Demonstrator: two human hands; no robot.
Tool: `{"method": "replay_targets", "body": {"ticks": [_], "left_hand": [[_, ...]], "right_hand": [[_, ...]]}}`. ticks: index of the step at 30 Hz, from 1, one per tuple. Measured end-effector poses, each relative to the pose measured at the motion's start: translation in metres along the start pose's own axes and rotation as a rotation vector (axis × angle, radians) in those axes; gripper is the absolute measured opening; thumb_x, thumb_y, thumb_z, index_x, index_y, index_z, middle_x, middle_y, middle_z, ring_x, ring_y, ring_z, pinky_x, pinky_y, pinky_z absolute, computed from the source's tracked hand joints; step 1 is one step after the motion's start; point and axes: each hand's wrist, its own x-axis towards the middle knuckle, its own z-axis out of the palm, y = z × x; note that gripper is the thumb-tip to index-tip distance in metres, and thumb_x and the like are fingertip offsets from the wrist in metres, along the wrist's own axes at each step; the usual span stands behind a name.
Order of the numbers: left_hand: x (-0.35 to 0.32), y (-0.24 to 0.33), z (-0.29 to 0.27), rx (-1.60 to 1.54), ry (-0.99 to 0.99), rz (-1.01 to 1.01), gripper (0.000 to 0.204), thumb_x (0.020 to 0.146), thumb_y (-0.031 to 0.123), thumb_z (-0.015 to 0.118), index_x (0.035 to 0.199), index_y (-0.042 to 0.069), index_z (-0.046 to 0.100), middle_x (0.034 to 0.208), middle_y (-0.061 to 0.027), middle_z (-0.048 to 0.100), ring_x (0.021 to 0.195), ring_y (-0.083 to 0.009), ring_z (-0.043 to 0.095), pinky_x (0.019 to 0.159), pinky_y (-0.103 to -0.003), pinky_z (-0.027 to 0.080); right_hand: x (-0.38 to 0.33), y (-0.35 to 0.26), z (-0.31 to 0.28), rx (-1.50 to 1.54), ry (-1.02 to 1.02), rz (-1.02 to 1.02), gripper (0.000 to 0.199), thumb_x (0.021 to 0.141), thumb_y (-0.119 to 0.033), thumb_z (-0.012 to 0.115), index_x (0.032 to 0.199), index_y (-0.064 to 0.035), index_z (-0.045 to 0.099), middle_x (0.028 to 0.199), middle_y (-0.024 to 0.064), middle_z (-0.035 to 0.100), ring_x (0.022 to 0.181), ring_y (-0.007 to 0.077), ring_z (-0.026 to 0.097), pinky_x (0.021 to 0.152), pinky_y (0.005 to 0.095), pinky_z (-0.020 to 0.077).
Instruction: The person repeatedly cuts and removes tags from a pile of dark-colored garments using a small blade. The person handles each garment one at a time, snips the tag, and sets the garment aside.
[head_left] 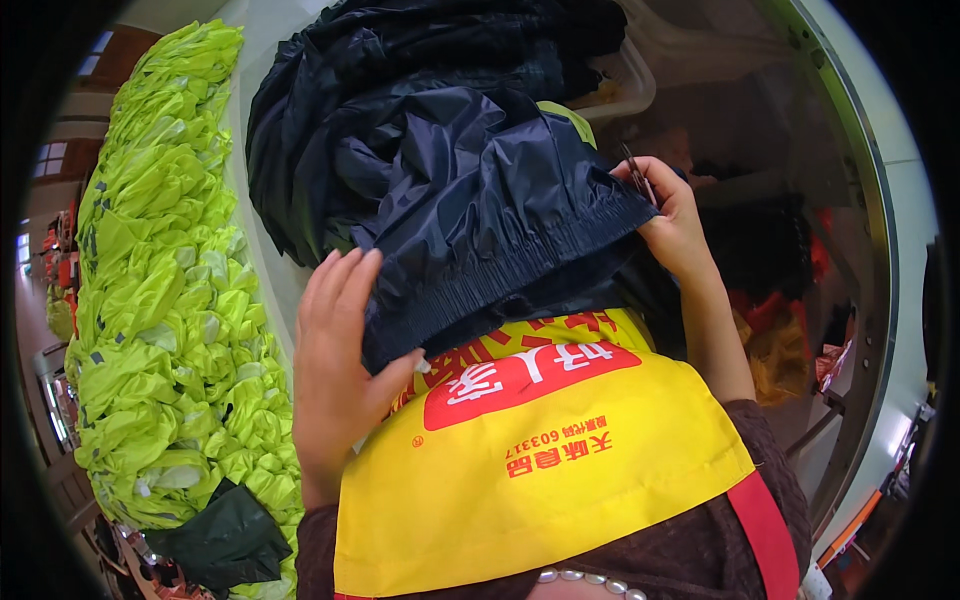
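Note:
A dark navy garment (440,200) of thin shiny fabric, with a gathered elastic band (520,245) along its near edge, lies bunched in front of me. My right hand (670,215) pinches the right end of that band. Small dark scissors (636,175) stick up from the same hand, their handles partly hidden by the fingers. At the band's left end is my left hand (335,350), fingers stretched out and thumb apart, resting against or close to the fabric. A small whitish bit shows at its thumb tip, too small to name.
A long heap of neon yellow-green garments (170,300) runs along the left, with a dark green cloth piece (225,538) at its near end. More dark fabric (420,50) is piled behind. A pale plastic bin (635,85) stands far right. My yellow apron (640,440) covers my lap.

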Motion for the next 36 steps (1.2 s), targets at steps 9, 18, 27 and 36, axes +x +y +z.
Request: {"method": "replay_targets", "body": {"ticks": [9,18,27,36], "left_hand": [[0.055,0.042,0.048,0.041,0.043,0.32,0.056,0.063,0.018,0.076,0.114,0.003,0.057,0.109,-0.0143,0.057,0.107,-0.0321,0.051,0.093,-0.042,0.039],[0.029,-0.007,0.038,0.103,0.307,0.574,0.023,0.059,0.007,0.065,0.082,0.01,0.064,0.082,-0.0046,0.057,0.072,-0.0201,0.057,0.059,-0.029,0.043],[0.018,-0.009,0.056,-0.443,-0.012,0.457,0.032,0.054,0.004,0.072,0.085,0.003,0.064,0.082,-0.0094,0.06,0.073,-0.0248,0.059,0.063,-0.032,0.048],[0.078,-0.006,0.027,-0.607,-0.311,0.249,0.027,0.076,0.026,0.071,0.083,-0.001,0.067,0.074,-0.0099,0.064,0.066,-0.0226,0.062,0.059,-0.03,0.048]], "right_hand": [[0.004,-0.004,0.004,0.035,-0.023,0.036,0.019,0.081,-0.007,0.067,0.097,-0.004,0.058,0.086,-0.0011,0.058,0.079,0.006,0.053,0.073,0.0193,0.0418],[-0.022,-0.017,0.004,-0.347,-0.298,-0.008,0.026,0.068,0.004,0.068,0.09,-0.0017,0.055,0.085,0.0034,0.054,0.077,0.0086,0.052,0.072,0.0208,0.0421],[-0.002,-0.054,-0.011,-0.492,-0.484,-0.245,0.047,0.055,-0.019,0.083,0.09,-0.0023,0.056,0.097,0.0115,0.055,0.081,0.0229,0.058,0.07,0.0276,0.0471],[-0.002,-0.057,0.023,-0.687,-0.62,-0.456,0.043,0.059,-0.007,0.073,0.101,-0.0058,0.061,0.101,0.008,0.061,0.081,0.0243,0.063,0.067,0.0305,0.0521]]}}
